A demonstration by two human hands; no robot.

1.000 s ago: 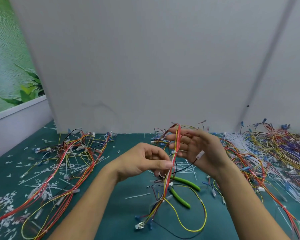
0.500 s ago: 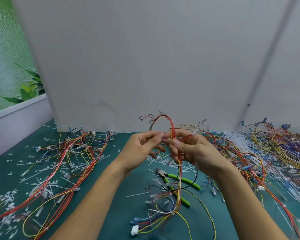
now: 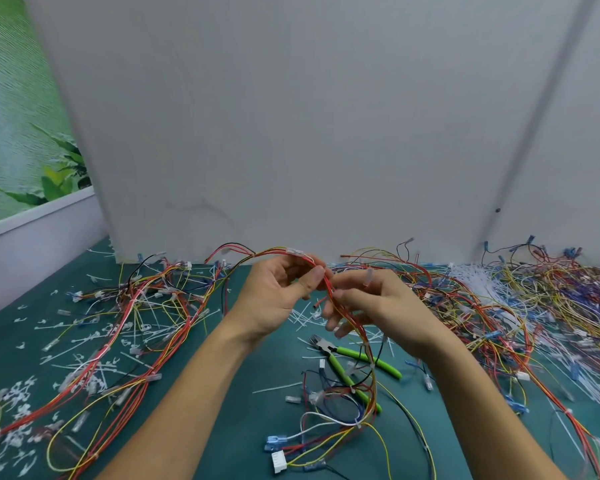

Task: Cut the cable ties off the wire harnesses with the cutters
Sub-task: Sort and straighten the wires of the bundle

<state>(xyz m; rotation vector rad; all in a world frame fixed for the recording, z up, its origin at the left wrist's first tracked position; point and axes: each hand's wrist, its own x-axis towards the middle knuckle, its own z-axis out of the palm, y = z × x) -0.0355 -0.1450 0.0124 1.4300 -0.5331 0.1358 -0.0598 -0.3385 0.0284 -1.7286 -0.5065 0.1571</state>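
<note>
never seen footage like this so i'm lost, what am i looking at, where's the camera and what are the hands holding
No machine here: these are a person's two bare hands, filmed by a wide-angle camera worn on the head, looking forward and down, so the arms reach in from the bottom. The left hand and right hand both pinch one wire harness, a bundle of red, yellow and orange wires hanging down to the teal table. The green-handled cutters lie on the table below the hands, held by neither. A left heap and a right heap of more harnesses lie alongside, and small white cut ties are scattered about.
</note>
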